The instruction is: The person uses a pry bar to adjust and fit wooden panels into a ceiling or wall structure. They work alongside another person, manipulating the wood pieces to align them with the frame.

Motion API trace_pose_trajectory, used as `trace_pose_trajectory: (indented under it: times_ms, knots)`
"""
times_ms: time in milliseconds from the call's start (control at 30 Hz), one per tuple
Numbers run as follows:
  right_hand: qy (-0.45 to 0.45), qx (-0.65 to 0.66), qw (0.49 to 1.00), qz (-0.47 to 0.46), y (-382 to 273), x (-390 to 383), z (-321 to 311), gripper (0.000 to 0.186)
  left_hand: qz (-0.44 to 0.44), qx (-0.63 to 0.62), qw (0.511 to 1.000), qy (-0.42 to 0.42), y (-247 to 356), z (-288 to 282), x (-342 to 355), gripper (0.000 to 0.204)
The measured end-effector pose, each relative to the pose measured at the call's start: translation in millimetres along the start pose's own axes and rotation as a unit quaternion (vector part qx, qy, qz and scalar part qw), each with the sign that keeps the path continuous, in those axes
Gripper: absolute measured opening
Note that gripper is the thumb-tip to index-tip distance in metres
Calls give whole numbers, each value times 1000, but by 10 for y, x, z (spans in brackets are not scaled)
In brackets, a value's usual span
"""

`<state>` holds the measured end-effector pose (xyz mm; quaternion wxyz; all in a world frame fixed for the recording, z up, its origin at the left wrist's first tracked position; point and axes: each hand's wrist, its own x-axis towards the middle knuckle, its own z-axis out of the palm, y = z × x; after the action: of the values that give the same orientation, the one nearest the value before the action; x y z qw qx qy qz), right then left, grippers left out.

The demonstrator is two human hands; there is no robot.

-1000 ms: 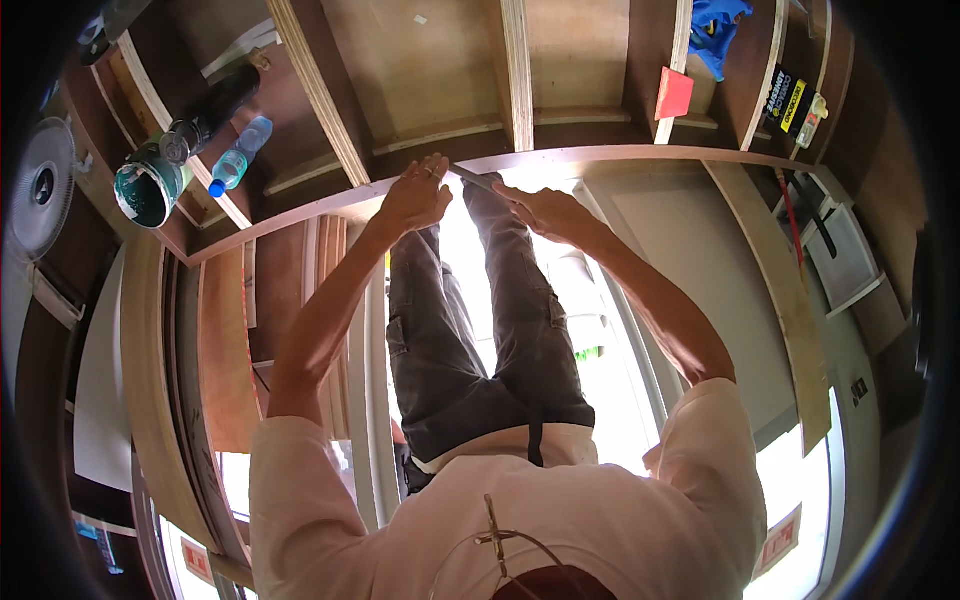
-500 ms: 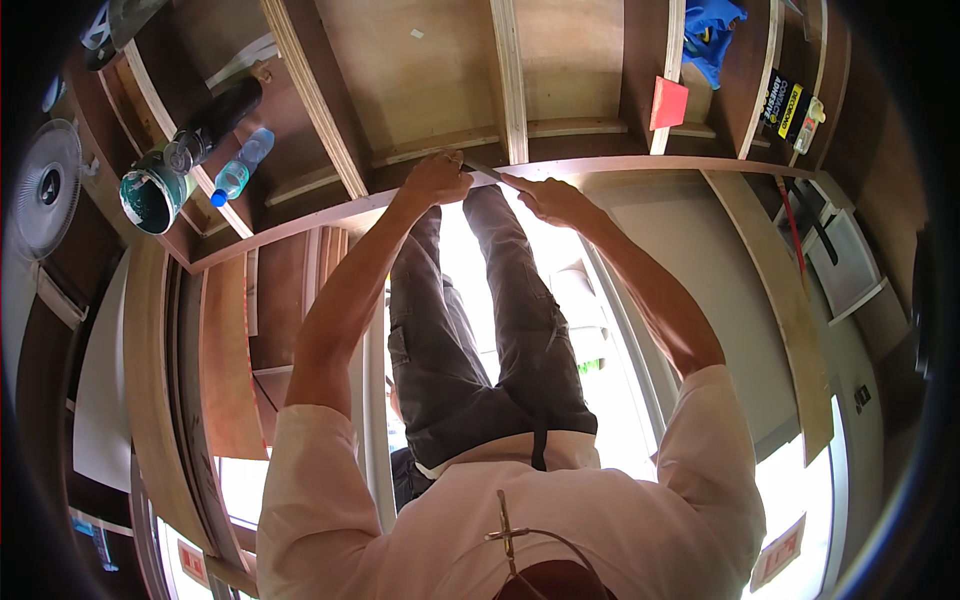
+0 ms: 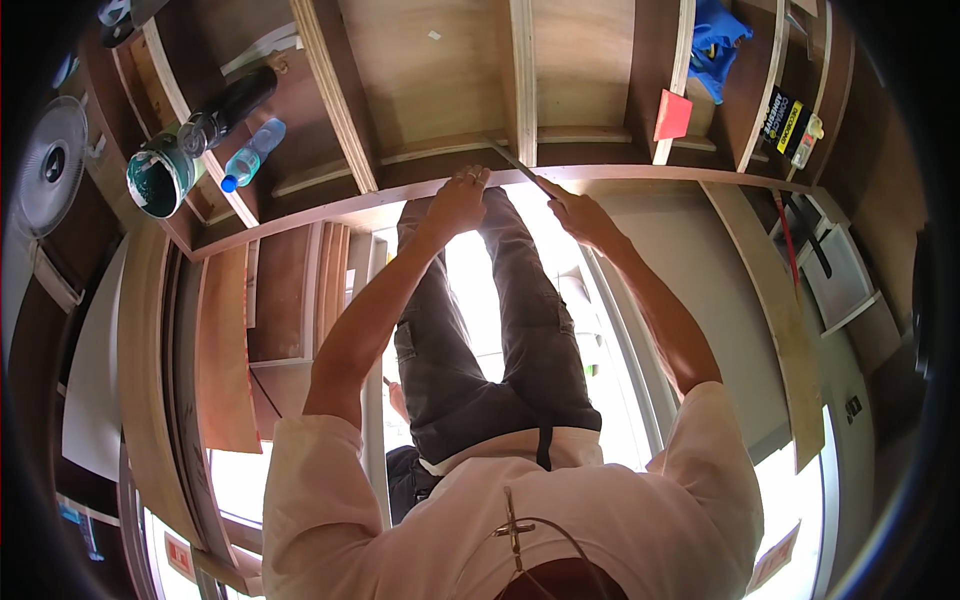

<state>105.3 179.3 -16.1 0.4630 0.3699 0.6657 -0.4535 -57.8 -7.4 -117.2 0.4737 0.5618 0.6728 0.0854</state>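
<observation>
Just before twelve o'clock, the left hand (image 3: 460,207) curls at the shelf edge (image 3: 620,172); its grip I cannot tell. Past twelve, a thin tool (image 3: 520,167) sits grasped by the right hand (image 3: 585,220) near half past one, apparently working that edge; another stroke calls for steadiness.

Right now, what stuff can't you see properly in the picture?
All in the head view:
- Grip end of the thin tool: covered by the right hand.
- Left hand: its own back hides the fingertips, so I can't tell if they hold anything.
- The person's feet: hidden by the wooden front edge.
- Blue crumpled thing: cut off by the top edge.
- Background behind the trousers: washed out by glare.
</observation>
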Motion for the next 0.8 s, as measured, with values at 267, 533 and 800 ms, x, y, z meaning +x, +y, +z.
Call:
trace_pose_trajectory:
  times_ms: [267,533,800]
  knots:
    - [17,-45,998,31,-275,-214,155,50,-37,48,994,88,-233,-197,-473,44]
    - [189,-153,954,-173,-982,240,1057,52,-125,-51,973,187,-642,-343,-1079,36]
    - [67,-258,959,-93,-873,314,1153,60,-189,-129,954,195,-798,-341,-1336,35]
